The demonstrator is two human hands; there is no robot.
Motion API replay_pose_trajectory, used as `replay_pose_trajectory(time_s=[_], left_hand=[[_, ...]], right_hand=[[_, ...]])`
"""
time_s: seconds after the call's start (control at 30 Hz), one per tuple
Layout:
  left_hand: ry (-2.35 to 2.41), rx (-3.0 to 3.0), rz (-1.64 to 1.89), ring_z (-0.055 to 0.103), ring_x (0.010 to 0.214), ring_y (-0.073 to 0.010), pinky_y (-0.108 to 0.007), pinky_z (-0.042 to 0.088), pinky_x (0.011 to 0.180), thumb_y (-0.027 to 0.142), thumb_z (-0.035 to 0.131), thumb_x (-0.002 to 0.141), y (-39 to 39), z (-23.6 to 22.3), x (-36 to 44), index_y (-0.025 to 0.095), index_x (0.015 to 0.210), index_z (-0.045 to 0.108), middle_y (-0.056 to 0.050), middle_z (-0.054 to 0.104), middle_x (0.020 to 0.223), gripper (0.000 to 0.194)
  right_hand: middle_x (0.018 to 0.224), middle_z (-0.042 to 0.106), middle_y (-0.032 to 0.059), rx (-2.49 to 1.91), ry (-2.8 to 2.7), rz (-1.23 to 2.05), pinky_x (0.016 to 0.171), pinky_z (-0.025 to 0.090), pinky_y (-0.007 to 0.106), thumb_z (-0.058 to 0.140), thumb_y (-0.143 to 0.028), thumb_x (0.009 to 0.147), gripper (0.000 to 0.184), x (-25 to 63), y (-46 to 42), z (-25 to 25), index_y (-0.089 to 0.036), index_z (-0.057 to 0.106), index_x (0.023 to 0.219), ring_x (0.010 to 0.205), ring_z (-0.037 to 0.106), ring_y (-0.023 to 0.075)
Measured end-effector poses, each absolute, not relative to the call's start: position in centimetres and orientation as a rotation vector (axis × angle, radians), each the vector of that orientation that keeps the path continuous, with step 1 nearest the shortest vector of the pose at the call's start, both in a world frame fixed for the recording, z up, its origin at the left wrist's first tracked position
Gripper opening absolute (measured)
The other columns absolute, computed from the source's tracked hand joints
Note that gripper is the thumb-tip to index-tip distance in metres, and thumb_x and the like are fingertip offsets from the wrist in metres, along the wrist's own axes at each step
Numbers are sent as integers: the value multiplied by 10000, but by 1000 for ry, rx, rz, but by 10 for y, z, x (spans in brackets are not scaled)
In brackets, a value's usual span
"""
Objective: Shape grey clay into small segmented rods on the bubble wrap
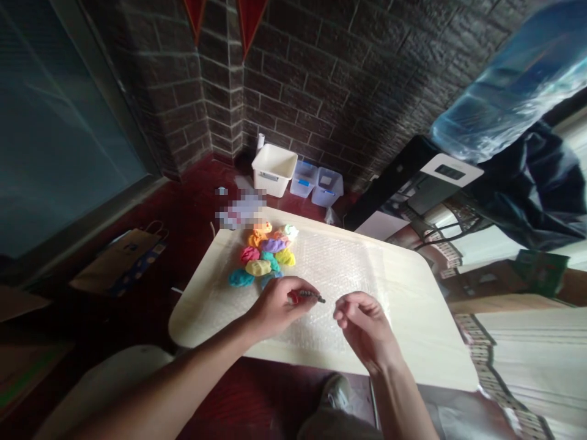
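Observation:
My left hand (288, 299) is closed in a pinch on a short dark strand (314, 296) that looks beaded. Its end sticks out past the fingertips, and a bit of red shows by the palm. To the right and a small gap away, my right hand (364, 321) has its fingers curled together; whether anything thin is between them is too small to make out. Both hands are above a sheet of bubble wrap (339, 263) on a pale table (419, 305). Beyond my left hand lie several soft bright lumps, among them a purple lump (274, 245) and a teal lump (241, 278).
On the red floor by the brick wall stand a white bin (274, 173) and two clear boxes, one a clear box (327, 186). A paper bag (117, 260) is at the left. A black water dispenser (389, 189) with a blue bottle (509, 85) stands at the right.

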State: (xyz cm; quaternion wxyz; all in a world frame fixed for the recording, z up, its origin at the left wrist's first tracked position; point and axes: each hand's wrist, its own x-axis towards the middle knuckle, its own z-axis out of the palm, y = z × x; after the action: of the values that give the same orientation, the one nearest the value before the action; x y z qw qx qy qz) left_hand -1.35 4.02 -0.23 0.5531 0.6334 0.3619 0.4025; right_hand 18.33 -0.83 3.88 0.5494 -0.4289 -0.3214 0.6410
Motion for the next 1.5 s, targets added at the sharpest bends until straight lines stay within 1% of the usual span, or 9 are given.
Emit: replay_pose_trajectory(time_s=[0.17, 0.4, 0.5, 0.67, 0.93, 1.07, 1.23, 1.4, 1.5], left_hand=[[883, 1540, 992, 749, 891, -208, -284, 559, 762, 286, 704, 922, 49, 2, -23, 214, 982, 803, -50, 812, 960, 136], [944, 1483, 1001, 747, 896, -213, -274, 562, 699, 306, 721, 912, 55, -1, -21, 215, 990, 809, -63, 810, 974, 149], [938, 1507, 994, 732, 856, -196, -268, 553, 689, 297, 719, 913, 53, -1, -20, 199, 990, 808, -65, 802, 950, 152], [940, 1497, 956, 712, 854, -181, -245, 524, 664, 297, 708, 923, 51, -1, -18, 182, 1003, 800, -63, 791, 945, 168], [941, 1500, 923, 717, 859, -183, -259, 522, 700, 318, 708, 934, 53, -10, -18, 190, 1029, 805, -63, 795, 954, 187], [949, 1507, 934, 723, 870, -189, -257, 520, 692, 300, 716, 926, 53, -10, -18, 190, 1015, 805, -66, 799, 961, 166], [952, 1539, 939, 724, 855, -187, -257, 522, 683, 286, 715, 925, 52, -7, -18, 186, 1002, 806, -66, 799, 943, 156], [953, 1541, 933, 722, 863, -188, -256, 521, 666, 306, 712, 931, 53, -9, -21, 190, 1018, 805, -68, 797, 966, 173], [956, 1547, 928, 720, 855, -191, -262, 522, 668, 306, 710, 929, 53, -7, -22, 183, 1013, 808, -75, 799, 961, 178]], right_hand=[[975, 858, 109, -1189, -822, 1593, 706, 668, 306, 882, -365, 835, 202, 188, -11, 42, -227, 831, 974, 872, 833, 247], [570, 734, -4, -967, -817, 1471, 427, 501, 181, 936, -327, 770, 274, 184, -13, 49, -231, 682, 737, 457, 665, 128], [646, 749, -26, -922, -857, 1400, 558, 562, 183, 979, -232, 705, 230, 185, -13, 53, -249, 756, 757, 568, 694, 107], [904, 859, 64, -955, -768, 1537, 645, 639, 216, 887, -260, 844, 135, 187, -23, 71, -248, 843, 971, 759, 821, 178], [603, 754, 1, -864, -650, 1631, 370, 471, 124, 844, -416, 877, 242, 183, -33, 83, -223, 720, 801, 443, 685, 113], [706, 768, -11, -781, -751, 1518, 500, 532, 125, 927, -216, 790, 177, 185, -28, 72, -230, 754, 825, 579, 716, 93], [907, 841, 87, -855, -745, 1572, 586, 593, 198, 786, -246, 938, 49, 188, -26, 71, -218, 804, 975, 724, 795, 163], [701, 797, 61, -785, -726, 1633, 482, 538, 176, 710, -357, 998, 191, 186, -25, 71, -205, 758, 893, 564, 742, 144], [643, 747, 5, -733, -736, 1609, 451, 485, 148, 821, -319, 911, 167, 184, -23, 67, -214, 720, 829, 522, 685, 110]])
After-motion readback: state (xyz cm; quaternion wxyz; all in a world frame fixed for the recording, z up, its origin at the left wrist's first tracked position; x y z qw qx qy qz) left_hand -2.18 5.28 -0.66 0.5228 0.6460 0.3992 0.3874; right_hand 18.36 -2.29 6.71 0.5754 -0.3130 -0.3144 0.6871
